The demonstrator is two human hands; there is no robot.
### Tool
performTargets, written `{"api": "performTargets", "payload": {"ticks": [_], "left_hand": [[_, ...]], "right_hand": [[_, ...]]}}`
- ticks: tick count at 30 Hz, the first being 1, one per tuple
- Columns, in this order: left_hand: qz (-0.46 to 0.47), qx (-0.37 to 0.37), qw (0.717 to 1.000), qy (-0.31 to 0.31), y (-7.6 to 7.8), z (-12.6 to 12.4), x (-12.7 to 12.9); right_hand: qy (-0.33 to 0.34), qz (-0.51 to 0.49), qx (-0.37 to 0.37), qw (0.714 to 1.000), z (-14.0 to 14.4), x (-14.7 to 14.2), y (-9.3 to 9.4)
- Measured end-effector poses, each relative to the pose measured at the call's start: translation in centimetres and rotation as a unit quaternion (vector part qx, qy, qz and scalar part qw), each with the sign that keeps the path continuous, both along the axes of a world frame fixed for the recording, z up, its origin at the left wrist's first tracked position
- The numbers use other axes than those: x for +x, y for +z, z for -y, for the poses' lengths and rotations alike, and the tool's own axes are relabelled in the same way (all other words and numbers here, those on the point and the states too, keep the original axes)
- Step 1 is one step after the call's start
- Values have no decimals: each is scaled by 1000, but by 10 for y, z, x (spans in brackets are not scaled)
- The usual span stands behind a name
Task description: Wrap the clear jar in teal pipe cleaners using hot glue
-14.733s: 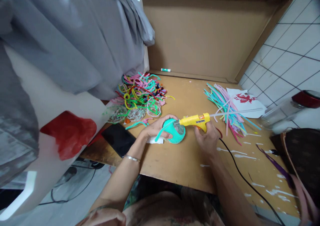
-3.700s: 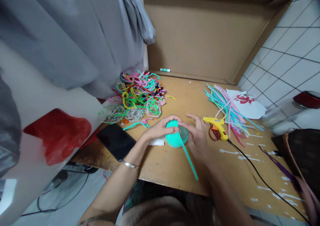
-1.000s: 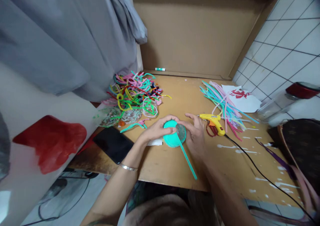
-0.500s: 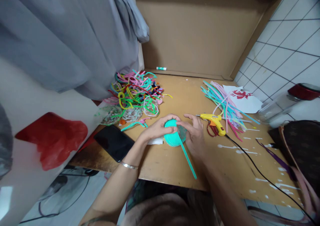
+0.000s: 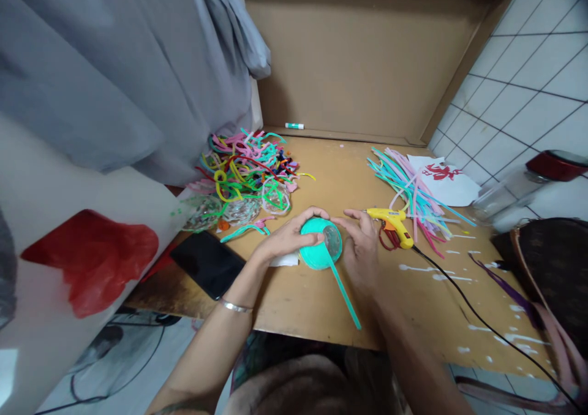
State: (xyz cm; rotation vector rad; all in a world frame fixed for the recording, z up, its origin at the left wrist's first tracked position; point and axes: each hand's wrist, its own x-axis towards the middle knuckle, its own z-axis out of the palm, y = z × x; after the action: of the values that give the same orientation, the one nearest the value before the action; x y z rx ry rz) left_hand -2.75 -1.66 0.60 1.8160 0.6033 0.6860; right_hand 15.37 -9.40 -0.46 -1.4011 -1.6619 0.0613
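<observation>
A round piece covered in turquoise pipe cleaner [image 5: 313, 254] has a clear, see-through patch on its right side. My left hand [image 5: 294, 234] grips it from the left, thumb across its face and fingers curled round the far rim. From the patch's edge a loose turquoise pipe cleaner [image 5: 344, 296] runs down to the right. My right hand [image 5: 361, 243] is at the piece's right edge, fingers apart, the index fingertip near the upper rim; whether it touches cannot be made out. Just beyond that hand lies a yellow glue gun [image 5: 390, 217] with an orange trigger.
Tangled pipe cleaners [image 5: 250, 163] and clear round pieces [image 5: 241, 209] lie at the back left, a black phone [image 5: 207, 262] nearer. At right are a bundle of pipe cleaners [image 5: 404, 182], a glass bottle [image 5: 509, 188], a brown bag [image 5: 555, 268] and the glue gun's cord [image 5: 463, 301].
My right index finger has lifted off the face of the turquoise piece and moved back to the upper right, uncovering the clear patch. My left hand keeps its grip.
</observation>
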Motion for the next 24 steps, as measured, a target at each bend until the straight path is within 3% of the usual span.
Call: {"api": "performTargets", "payload": {"ticks": [7, 18, 24], "left_hand": [[15, -1, 1000, -2, 4, 2, 1], [18, -20, 1000, -2, 2, 4, 2], [11, -20, 1000, 5, 4, 5, 2]], "right_hand": [[7, 67, -37, 997, 0, -2, 2], [4, -22, -39, 999, -1, -3, 2], [22, 2, -52, 998, -1, -2, 0]]}}
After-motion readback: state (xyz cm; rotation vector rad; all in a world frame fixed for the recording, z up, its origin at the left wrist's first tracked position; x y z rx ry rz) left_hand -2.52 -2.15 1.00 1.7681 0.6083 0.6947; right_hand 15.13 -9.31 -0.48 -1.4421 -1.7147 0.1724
